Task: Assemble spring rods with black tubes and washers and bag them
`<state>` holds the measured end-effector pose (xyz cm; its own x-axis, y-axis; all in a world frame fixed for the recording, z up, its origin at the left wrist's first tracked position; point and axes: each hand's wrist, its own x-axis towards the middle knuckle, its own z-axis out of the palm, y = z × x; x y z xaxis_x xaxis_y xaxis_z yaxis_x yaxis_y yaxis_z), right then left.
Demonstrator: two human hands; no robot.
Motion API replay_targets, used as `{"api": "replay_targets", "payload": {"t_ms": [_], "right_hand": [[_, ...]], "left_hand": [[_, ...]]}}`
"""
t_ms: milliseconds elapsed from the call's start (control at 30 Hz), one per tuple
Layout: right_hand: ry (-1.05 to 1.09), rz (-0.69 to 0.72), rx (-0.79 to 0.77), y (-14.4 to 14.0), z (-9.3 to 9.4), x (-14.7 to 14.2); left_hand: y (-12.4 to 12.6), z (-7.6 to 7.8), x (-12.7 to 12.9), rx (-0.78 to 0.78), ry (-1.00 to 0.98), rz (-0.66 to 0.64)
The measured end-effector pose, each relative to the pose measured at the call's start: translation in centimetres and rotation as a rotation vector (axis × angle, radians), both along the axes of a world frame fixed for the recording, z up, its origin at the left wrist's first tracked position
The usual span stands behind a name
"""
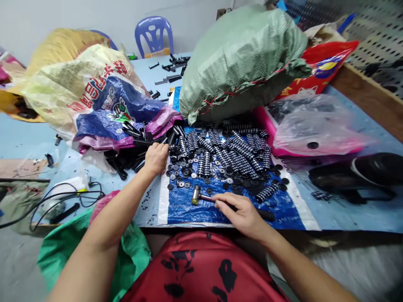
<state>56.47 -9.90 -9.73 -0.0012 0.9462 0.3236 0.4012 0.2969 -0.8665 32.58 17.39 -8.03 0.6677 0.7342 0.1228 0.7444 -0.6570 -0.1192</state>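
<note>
Near the bottom centre of the frame, the right hand (242,212) lies over the handle of a small hammer (204,196) on the blue sheet (189,209), fingers curled loosely around it. The left hand (155,158), at centre left, reaches into a pile of black rods (132,157); its fingers are bent, and I cannot tell if they grip one.

We count one small hammer (201,196), one blue plastic chair (154,35), one big green woven sack (242,63) and two hands. Black washers (182,174) and stacked black pieces (233,151) are too many to count.
</note>
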Motion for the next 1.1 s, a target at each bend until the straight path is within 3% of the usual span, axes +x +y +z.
{"api": "replay_targets", "payload": {"t_ms": [100,167,233,300,367,433,533,633,700,800,900,967,1000,1100], "right_hand": [[0.099,-0.067,-0.037,2.7,0.2,-1.0],[0.279,-0.177,-0.091,5.2,0.3,-2.5],[0.479,-0.212,-0.117,7.6,0.2,-4.1],[0.546,-0.222,-0.137,9.1,-0.1,-5.6],[0.557,-0.222,-0.170,9.4,-0.3,-6.5],[0.604,-0.231,-0.214,8.9,-0.4,-6.8],[0.819,-0.239,-0.324,7.8,-0.2,-5.9],[1.060,-0.237,-0.452,7.4,0.6,-5.0],[1.174,-0.227,-0.542,7.5,1.3,-5.0],[1.275,-0.182,-0.688,8.0,2.1,-5.5],[1.276,-0.166,-0.743,8.1,2.1,-5.4],[1.256,-0.201,-0.755,7.8,1.7,-5.1],[1.249,-0.219,-0.759,7.7,1.5,-5.0],[1.237,-0.191,-0.746,7.3,0.8,-5.2]], "left_hand": [[-1.8,0.4,-0.1,0.135,-0.344,-0.125],[-4.3,0.5,0.8,0.179,-0.556,-0.212],[-7.7,0.3,2.0,0.126,-0.658,-0.244],[-11.5,-0.3,3.0,-0.011,-0.733,-0.225],[-14.4,-1.0,3.5,-0.133,-0.799,-0.179],[-15.6,-1.5,2.8,-0.186,-0.747,-0.149],[-13.4,-1.4,-0.6,-0.158,-0.563,-0.069],[-8.4,-0.3,-4.7,-0.081,-0.406,0.134],[-5.3,0.4,-6.4,-0.108,-0.109,0.235],[-3.1,1.0,-7.0,-0.173,0.097,0.216],[-4.1,1.0,-7.2,-0.110,-0.021,0.242],[-5.8,0.6,-7.5,-0.145,-0.281,0.277],[-6.8,0.3,-7.5,-0.242,-0.463,0.297],[-9.8,-0.6,-6.3,-0.741,-1.016,0.432]]}}
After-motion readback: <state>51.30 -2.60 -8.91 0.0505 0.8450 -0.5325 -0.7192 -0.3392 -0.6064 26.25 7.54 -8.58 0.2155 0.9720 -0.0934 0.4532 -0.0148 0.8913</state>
